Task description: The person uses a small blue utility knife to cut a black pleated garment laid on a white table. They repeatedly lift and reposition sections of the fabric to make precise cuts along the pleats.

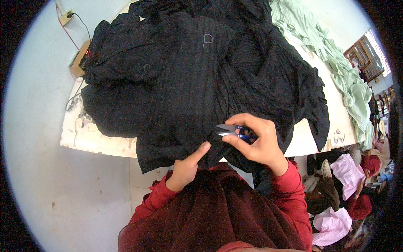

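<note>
A large black garment (184,80) lies spread and wrinkled over the table, its near edge hanging past the front. At that edge my left hand (187,169) holds the cloth, thumb on top and the other fingers hidden beneath. My right hand (261,140) is closed around small thread snips (243,132) with blue handles. Their blades are parted and point left, just above the cloth and to the right of my left thumb. Farther up, a loose pale thread (208,40) curls on the black fabric.
A pale, stained table (100,140) carries the garment. Light green cloth (336,63) runs along its right side. At the left stand a brown box (79,63) with wires and a wall socket (66,17). People with pink cloth (348,174) sit at the lower right.
</note>
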Available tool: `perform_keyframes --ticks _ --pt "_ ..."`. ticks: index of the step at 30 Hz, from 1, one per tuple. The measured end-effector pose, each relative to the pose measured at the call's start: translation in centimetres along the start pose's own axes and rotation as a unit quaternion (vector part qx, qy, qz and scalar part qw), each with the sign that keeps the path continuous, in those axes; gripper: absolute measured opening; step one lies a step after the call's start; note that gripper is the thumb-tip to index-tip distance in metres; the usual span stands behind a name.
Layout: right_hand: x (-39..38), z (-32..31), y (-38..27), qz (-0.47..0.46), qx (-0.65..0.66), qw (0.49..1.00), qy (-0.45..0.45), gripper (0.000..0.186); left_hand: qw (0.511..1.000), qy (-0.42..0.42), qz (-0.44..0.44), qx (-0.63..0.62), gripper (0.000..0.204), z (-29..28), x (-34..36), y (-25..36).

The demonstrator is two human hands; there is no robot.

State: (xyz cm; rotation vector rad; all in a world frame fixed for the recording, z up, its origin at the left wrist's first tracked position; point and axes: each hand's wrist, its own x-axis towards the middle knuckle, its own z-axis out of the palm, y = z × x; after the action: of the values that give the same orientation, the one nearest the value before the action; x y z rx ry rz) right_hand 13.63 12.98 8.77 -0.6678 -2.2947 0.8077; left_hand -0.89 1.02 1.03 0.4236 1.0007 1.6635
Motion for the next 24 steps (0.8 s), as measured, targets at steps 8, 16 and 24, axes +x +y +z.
perform_keyframes --ticks 8,16,24 --pt "0.2 0.7 -0.1 -0.100 -0.080 0.990 0.055 0.020 1.000 -0.015 -0.017 0.008 0.036 -0.2 -0.1 0.1" --pt "0.1 0.7 0.0 -0.103 -0.079 0.990 0.059 0.017 0.999 -0.032 -0.024 0.007 0.037 -0.4 0.0 0.1" --pt "1.2 0.2 -0.3 -0.046 0.084 0.995 0.034 0.034 0.997 -0.009 0.051 0.049 0.028 -0.4 -0.2 -0.6"
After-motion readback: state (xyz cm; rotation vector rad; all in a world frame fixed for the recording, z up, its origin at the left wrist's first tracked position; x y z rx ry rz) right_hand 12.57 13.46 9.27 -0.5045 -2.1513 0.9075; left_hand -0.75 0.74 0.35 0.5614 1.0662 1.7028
